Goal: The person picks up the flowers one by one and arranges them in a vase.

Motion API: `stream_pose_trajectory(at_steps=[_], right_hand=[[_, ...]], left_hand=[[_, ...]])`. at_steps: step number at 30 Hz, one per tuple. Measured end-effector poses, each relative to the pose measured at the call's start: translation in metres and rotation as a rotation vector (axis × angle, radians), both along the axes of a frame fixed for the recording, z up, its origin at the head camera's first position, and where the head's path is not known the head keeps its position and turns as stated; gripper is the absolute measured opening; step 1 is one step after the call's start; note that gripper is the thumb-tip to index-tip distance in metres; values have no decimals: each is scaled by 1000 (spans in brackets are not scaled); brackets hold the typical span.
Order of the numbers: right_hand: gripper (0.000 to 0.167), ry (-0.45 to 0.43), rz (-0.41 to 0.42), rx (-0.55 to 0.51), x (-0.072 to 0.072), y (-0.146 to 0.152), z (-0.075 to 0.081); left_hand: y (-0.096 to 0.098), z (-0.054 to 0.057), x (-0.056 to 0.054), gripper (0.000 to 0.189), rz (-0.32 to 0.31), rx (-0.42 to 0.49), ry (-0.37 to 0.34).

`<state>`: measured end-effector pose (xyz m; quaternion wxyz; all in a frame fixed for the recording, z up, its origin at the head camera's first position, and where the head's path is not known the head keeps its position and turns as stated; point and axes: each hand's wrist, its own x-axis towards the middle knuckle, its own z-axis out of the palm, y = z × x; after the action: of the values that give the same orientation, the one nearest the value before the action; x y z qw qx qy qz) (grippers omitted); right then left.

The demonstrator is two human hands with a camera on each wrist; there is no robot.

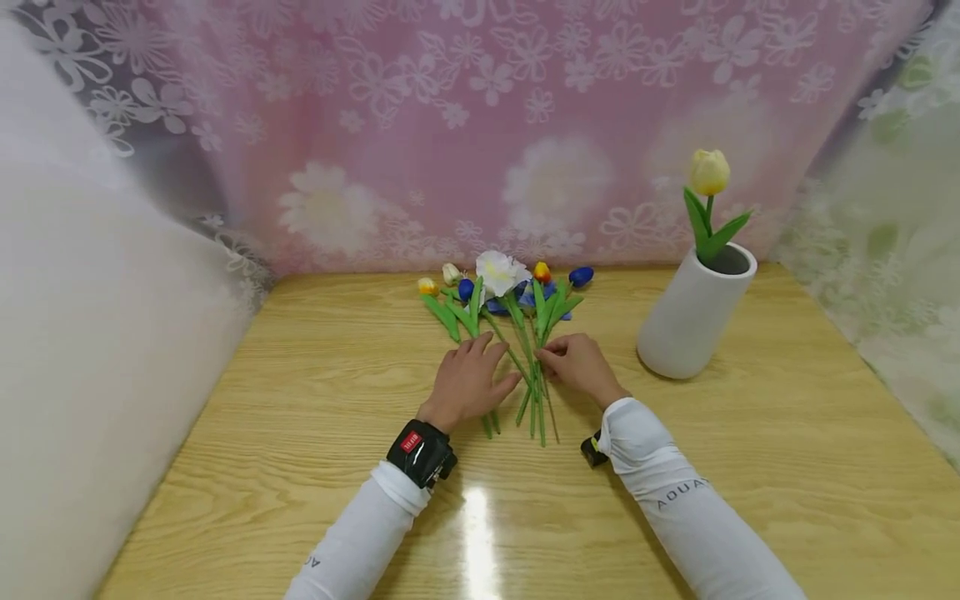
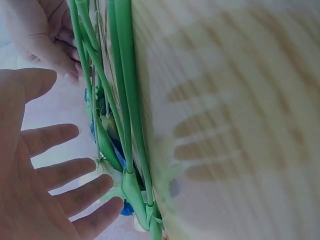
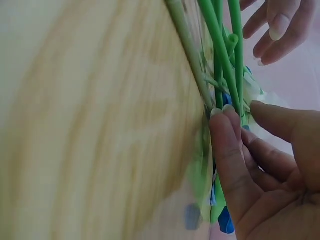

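Flowers (image 1: pixel 516 310) lie bunched on a wooden table (image 1: pixel 300 400), left of the one white vase (image 1: pixel 690 321), their heads pointing the same way: one large white bloom (image 1: pixel 501 273), two blue buds (image 1: pixel 581 277), one orange-red bud (image 1: pixel 542 272), one yellow-orange bud (image 1: pixel 427 286) and one cream bud (image 1: pixel 451 274). Blue petals (image 1: pixel 497 308) show partly behind the stems, too hidden to count. One pale yellow tulip (image 1: pixel 709 172) stands in the vase, which tilts to the right. Well left of the vase, the left hand (image 1: pixel 468 379), fingers spread and gripping nothing, blocks the view of several stems. Nearer the vase, the right hand (image 1: pixel 579 365) pinches stems between thumb and fingertips; how many, and how firmly, cannot be told. Behind the vase hangs a pink floral cloth (image 1: pixel 442 167).
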<state>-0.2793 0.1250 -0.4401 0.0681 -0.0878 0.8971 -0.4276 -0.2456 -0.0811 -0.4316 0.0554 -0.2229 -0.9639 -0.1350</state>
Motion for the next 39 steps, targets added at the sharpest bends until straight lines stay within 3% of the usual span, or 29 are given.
stream_pose_trajectory(at_steps=[12,18,22,26,33,39], right_hand=[[22,-111,-71,-47,6,7,-7],[22,-131,-93,-87,10,10,-8],[22,-84,-107,-120,13,15,-1],[23,-9,-117,-145,17,18,17],[21,223,-168,7,29,22,63],[22,399,-187,74,37,28,89]], left_hand=[[7,-6,7,53,-1,-29,-68],[7,-6,9,51,-4,-10,-55],[7,-1,8,50,1,-2,-16],[7,7,7,52,12,-2,18],[9,20,4,53,-10,21,86],[14,30,-1,53,-31,38,131]])
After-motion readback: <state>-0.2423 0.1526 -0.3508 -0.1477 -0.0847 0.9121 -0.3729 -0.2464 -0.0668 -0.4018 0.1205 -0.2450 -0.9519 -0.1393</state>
